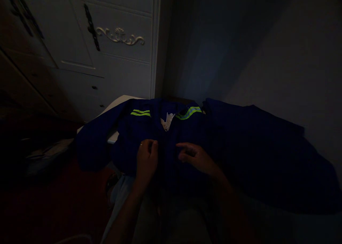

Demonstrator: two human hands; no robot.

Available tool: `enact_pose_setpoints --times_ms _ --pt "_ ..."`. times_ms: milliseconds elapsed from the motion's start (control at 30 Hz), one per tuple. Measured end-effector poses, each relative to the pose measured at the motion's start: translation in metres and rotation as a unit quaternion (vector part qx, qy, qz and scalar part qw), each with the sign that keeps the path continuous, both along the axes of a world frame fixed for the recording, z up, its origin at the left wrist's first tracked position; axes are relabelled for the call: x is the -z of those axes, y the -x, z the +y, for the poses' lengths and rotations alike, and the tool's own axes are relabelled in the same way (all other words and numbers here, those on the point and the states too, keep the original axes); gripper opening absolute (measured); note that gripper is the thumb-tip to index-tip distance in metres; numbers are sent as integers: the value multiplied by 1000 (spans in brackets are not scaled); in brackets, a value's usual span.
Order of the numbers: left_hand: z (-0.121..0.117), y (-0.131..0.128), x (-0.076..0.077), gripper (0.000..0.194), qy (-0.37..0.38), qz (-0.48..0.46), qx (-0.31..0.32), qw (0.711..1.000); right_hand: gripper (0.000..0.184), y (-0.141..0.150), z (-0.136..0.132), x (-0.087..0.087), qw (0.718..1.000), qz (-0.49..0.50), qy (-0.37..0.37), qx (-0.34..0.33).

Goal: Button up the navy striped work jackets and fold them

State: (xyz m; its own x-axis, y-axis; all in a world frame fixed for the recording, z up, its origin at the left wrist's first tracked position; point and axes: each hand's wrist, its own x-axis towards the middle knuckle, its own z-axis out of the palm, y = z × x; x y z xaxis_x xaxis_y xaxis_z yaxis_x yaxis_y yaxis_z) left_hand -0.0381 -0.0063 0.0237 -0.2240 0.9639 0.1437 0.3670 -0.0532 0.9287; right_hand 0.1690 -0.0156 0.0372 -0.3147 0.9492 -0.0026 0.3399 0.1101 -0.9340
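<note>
Head view, very dim; clock read from the jacket's middle, 12 being away from the wearer. Dark blue jacket [165, 158] lies front up on a pale bench [121, 99], directly before the wearer. Collar points to 12, front opening runs down toward 6, so the body's long axis is roughly 12–6; hem lost in shadow. One sleeve [92, 144] slants out to about 9, over the bench edge. Left hand [147, 151] on the front at about 8, a ring on one finger, thumb and fingers drawn close; cannot tell whether fabric is pinched between them. Right hand [191, 155] at about 4, forefinger extended, thumb and finger apart, over or against the front. At 3, a broad spread of dark blue cloth [256, 140] meets the jacket's shoulder; sleeve or separate garment, cannot tell. White cabinet [125, 66] stands close behind, 10 to 12, with panel mouldings, raised scrollwork [119, 35] and a dark, slender handle [92, 28]. Smooth grey wall [294, 66] at 1 to 2, hemming in that side. Reddish floor [53, 197] at 8. Lime bands [140, 113] cross both shoulders; pale, lace-like patch [167, 121] inside the V-shaped neck. Jacket fabric matte, softly rumpled.
</note>
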Motion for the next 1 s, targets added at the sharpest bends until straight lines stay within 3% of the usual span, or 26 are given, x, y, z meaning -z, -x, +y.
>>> enact_pose_setpoints --times_ms 100,200,300,400,467,567,667,733,800,867,933,1000 --pt "9 14 2 30 -27 111 -44 992 63 2 12 -8 998 -11 17 59" --pt "25 18 -11 37 13 226 20 974 67 21 37 -21 990 -73 8 118" --pt "47 14 -27 44 92 327 87 937 65 46 70 -32 968 -210 -15 139" --pt "74 10 -35 46 145 353 115 917 44 64 102 -34 960 -244 -18 133" --pt "91 10 -35 35 156 314 124 928 25 66 115 -31 969 -212 4 128" --pt "109 11 -35 17 144 230 157 949 13 56 118 -26 978 -169 28 122" --pt "118 7 -42 25 114 167 177 963 16 35 106 -22 987 -32 37 150" --pt "121 -2 -49 31 85 119 175 974 25 21 94 -18 972 149 53 173" --pt "124 -16 -56 33 54 83 189 977 34 10 85 -14 935 296 78 181" --pt "128 -30 -59 35 42 74 235 968 36 5 78 -11 916 344 96 184" --pt "132 -38 -59 35 54 86 280 955 35 3 74 -9 913 345 108 190" --pt "136 -35 -55 27 26 105 285 952 36 3 72 -9 916 332 117 192"
